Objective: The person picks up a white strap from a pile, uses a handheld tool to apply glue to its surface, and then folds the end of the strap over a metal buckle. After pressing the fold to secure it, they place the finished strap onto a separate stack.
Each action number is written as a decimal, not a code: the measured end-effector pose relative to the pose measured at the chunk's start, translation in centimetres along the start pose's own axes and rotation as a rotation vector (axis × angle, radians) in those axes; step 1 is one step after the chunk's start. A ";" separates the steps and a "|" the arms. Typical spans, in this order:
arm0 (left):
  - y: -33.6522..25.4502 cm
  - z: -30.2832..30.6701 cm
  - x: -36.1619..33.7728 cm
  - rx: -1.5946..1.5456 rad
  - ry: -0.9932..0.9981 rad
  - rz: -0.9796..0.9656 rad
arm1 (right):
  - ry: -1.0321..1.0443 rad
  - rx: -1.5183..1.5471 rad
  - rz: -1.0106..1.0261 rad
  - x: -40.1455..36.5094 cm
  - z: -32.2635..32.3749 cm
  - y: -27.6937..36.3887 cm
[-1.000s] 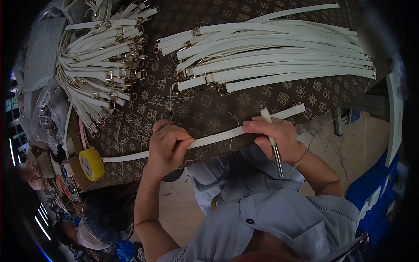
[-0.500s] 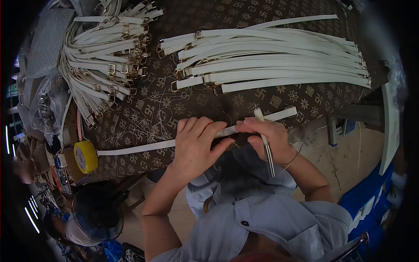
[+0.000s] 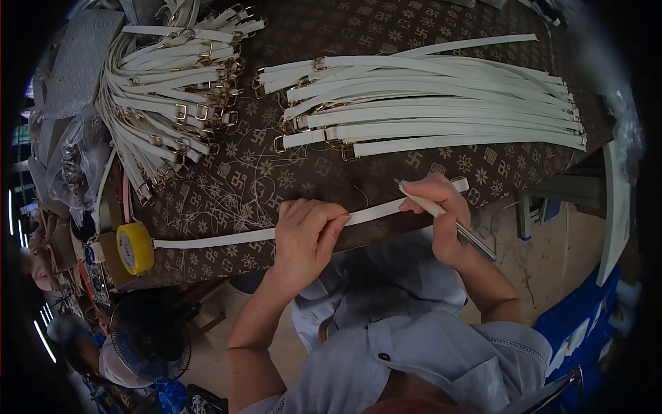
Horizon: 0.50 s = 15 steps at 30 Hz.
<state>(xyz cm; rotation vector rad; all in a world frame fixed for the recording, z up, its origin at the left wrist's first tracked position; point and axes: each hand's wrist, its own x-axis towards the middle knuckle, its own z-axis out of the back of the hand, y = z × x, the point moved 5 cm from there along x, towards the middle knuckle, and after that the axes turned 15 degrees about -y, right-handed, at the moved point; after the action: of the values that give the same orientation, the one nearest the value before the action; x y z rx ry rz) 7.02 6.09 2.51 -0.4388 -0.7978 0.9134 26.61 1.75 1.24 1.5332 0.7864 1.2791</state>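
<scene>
We pinch a narrow white strap in our left hand and grip a white-and-silver pen-like tool in our right hand over brown patterned cloth, near loose threads, a yellow tape roll and buckled white straps.

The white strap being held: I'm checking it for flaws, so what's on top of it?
The left hand hides a middle stretch of the strap; the right hand, holding a tool, hides part near the strap's right end. Those covered parts can't be seen.
</scene>
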 end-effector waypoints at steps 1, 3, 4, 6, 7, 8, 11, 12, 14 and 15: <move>0.0 0.0 -0.1 -0.003 0.002 -0.012 | 0.007 -0.001 0.001 0.3 0.2 0.3; -0.1 0.1 -0.1 -0.006 0.000 -0.026 | 0.121 -0.151 0.032 0.6 -0.2 0.8; -0.2 0.1 -0.1 -0.009 0.006 -0.046 | 0.126 -0.151 0.033 0.5 -0.5 0.9; -0.1 0.2 -0.2 0.003 0.002 -0.058 | 0.061 -0.025 -0.227 0.2 -1.0 0.2; -0.2 0.1 -0.2 0.016 0.003 -0.072 | 0.067 -0.027 -0.226 0.5 -1.1 0.1; -0.1 0.1 -0.3 0.015 -0.002 -0.069 | 0.119 -0.067 -0.114 0.9 -1.3 0.4; -0.1 0.0 -0.4 0.042 0.008 -0.072 | 0.167 -0.119 -0.010 0.9 -1.6 0.5; -0.1 0.0 -0.5 0.046 0.002 -0.079 | 0.159 -0.132 -0.019 0.8 -1.6 0.2; -0.1 -0.1 -0.5 0.049 0.000 -0.083 | 0.159 -0.129 0.003 0.7 -1.8 -0.1; 0.0 -0.1 -0.4 0.043 -0.006 -0.055 | 0.157 -0.128 0.028 0.7 -1.9 -0.1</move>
<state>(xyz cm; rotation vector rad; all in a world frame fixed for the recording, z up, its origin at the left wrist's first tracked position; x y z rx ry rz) 6.92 5.79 2.28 -0.3751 -0.7910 0.8800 24.96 2.93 1.42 1.3590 0.7690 1.4560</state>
